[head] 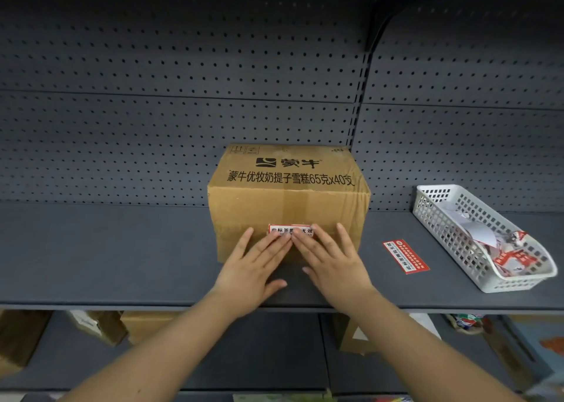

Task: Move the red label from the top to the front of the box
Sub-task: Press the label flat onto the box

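A brown cardboard box (pixel 288 194) with black printed characters on its top stands on a dark grey shelf. A red and white label (pixel 279 229) lies flat on the box's front face, low down. My left hand (pixel 254 267) and my right hand (pixel 328 259) are spread flat against that front face, fingers apart, fingertips meeting over the lower part of the label and covering it. Neither hand grips anything. The box's top shows no label.
Another red label sheet (pixel 406 256) lies on the shelf (pixel 122 249) to the right of the box. A white plastic basket (pixel 433 206) with peeled paper scraps sits at the far right. Pegboard backs the shelf. Cardboard boxes (pixel 146 325) stand on the lower shelf.
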A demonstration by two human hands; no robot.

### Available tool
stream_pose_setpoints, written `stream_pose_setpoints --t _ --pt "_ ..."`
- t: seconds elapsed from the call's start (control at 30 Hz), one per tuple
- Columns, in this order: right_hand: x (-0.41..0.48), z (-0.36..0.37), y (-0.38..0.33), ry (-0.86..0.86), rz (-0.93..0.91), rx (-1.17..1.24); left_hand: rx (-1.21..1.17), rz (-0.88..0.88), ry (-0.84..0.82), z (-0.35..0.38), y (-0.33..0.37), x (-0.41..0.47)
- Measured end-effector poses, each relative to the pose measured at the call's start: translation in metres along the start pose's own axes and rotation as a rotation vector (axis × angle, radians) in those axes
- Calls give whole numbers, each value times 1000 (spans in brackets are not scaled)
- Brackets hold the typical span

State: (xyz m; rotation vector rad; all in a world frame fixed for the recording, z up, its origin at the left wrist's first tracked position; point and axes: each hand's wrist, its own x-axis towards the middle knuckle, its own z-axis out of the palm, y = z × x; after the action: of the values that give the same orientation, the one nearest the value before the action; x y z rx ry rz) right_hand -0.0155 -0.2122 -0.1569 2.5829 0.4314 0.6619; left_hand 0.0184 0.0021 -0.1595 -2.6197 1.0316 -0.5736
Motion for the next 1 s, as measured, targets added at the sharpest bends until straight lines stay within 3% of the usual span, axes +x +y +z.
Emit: stream_pose_setpoints --t 0.2,0.3,0.4,0.5,0.8,1.0 --pt "-28 3 54 -52 15 1 14 -29 -63 0 -38 -25" --pt "-28 1 32 -40 49 58 0 -31 -72 -4 -26 -29" --pt "-25 1 -2 -47 -82 57 -26 27 -75 -6 -3 -23" --pt "-14 -1 -14 -81 -71 12 1 23 -94 -8 7 -14" --pt "-31 0 49 -178 -55 8 36 -10 -143 -3 -41 -32" --pt "-32 -8 33 -162 -158 60 -80 68 -78 -11 -7 -29"
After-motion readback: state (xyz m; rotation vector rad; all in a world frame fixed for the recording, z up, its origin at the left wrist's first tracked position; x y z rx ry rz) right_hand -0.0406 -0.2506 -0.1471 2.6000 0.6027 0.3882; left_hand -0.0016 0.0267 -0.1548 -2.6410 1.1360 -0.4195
